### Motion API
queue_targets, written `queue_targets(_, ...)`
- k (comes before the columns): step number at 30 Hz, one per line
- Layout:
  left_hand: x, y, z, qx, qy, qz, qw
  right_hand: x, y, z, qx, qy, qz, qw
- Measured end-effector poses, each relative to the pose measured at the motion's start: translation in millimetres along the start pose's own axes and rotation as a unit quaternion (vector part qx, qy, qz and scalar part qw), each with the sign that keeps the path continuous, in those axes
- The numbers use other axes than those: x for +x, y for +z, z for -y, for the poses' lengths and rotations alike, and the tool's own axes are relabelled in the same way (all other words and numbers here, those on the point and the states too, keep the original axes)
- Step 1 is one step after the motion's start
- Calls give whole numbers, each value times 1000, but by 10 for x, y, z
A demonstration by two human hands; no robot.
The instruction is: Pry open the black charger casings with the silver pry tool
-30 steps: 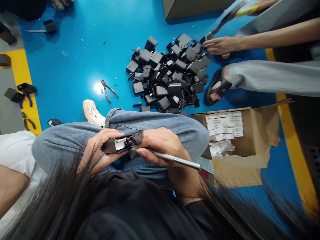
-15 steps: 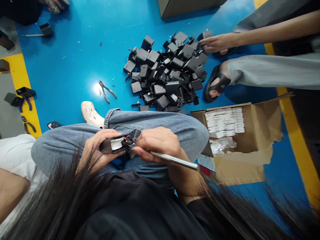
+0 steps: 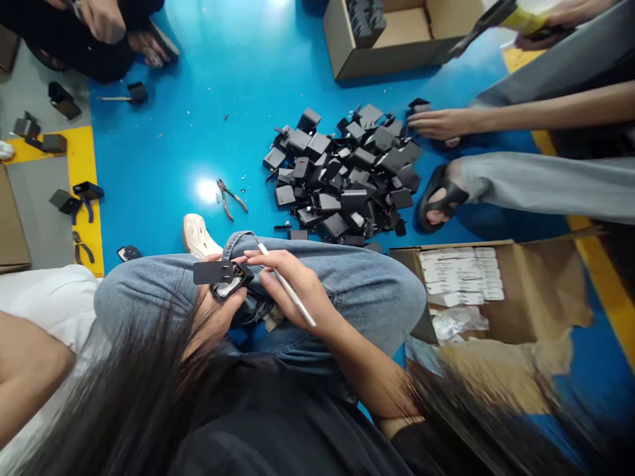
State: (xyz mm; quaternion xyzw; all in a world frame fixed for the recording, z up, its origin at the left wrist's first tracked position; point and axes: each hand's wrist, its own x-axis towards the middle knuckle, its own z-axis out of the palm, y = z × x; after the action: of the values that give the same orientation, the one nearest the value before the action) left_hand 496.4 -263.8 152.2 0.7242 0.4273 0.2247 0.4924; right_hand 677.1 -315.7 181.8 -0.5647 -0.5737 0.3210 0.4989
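Note:
My left hand is closed around a small black plastic case, holding it over my lap. The case is open, showing a white block and wiring inside. Its flat black cover panel is swung out to the left. My right hand has a slim silver-white rod-shaped tool lodged between its fingers, pointing up and left. The right fingertips reach the far right edge of the case. Whether they grip the case there, I cannot tell.
A heap of black cases lies on the blue floor, with pliers beside it. A cardboard box at right holds white pieces. Another box stands behind. A co-worker's hand reaches the heap; other people sit at left.
The cover panel now lies swung out to the left of the case. The tool has turned in my right hand to point up-left. The view has shifted, and another hand with a yellow-handled tool appears top right.

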Motion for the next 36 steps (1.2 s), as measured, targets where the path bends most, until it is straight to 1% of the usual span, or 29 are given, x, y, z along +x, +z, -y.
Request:
queue_targets(1,0,-20,-15,-26,-2,-14,1000,13,18,-21,-14,-9,42,999)
queue_targets(2,2,-38,-29,-45,2,-23,999,21,30,-43,-16,-17,70,997)
queue_targets(4,7,-56,-40,-45,36,-21,998,24,44,-88,-3,-20,96,995)
queue_targets(6,5,-51,-33,-27,98,-33,994,18,50,-130,12,-13,98,995)
queue_targets(7,0,-48,-28,-19,134,-54,989,16,49,-149,17,-12,95,995)
queue_targets(9,-21,-56,-27,8,212,-122,970,20,42,-180,11,-21,80,996)
queue_targets(10,-34,-72,-33,39,242,-153,957,25,36,-190,1,-27,72,997)
queue_targets(11,-47,-97,-43,81,263,-171,946,32,28,-197,-10,-29,64,997)
queue_targets(12,-57,-127,-53,124,272,-174,938,40,19,-200,-18,-29,59,998)
queue_targets(14,-60,-189,-70,187,262,-148,935,49,-1,-202,-22,-24,57,998)
queue_targets(16,-40,-236,-70,193,236,-104,947,45,-20,-202,-12,-14,58,998)
queue_targets(18,-12,-255,-58,137,209,-62,966,28,-30,-204,3,2,61,998)
queue_targets(20,3,-252,-47,51,159,-18,986,3,-24,-206,27,11,74,997)
queue_targets(23,-2,-230,-54,-55,72,24,996,-28,14,-198,66,13,86,994)
queue_targets(24,-6,-222,-63,-76,56,27,995,-34,29,-191,77,14,82,994)
queue_targets(26,-13,-206,-82,-100,35,6,994,-35,54,-176,90,24,55,994)
queue_targets(29,-18,-182,-99,-99,4,-48,994,-19,53,-158,84,29,-31,996)
queue_targets(31,-20,-169,-95,-89,4,-76,993,-13,22,-155,61,23,-94,993)
queue_targets(32,-22,-163,-90,-85,12,-90,992,-15,0,-155,52,18,-113,992)
queue_targets(34,-23,-155,-77,-84,35,-111,990,-36,-56,-155,34,10,-128,991)
queue_targets(35,-24,-153,-69,-86,45,-117,988,-56,-87,-152,21,5,-126,992)
queue_targets(36,-23,-152,-61,-87,55,-118,988,-80,-117,-146,-2,-2,-109,994)
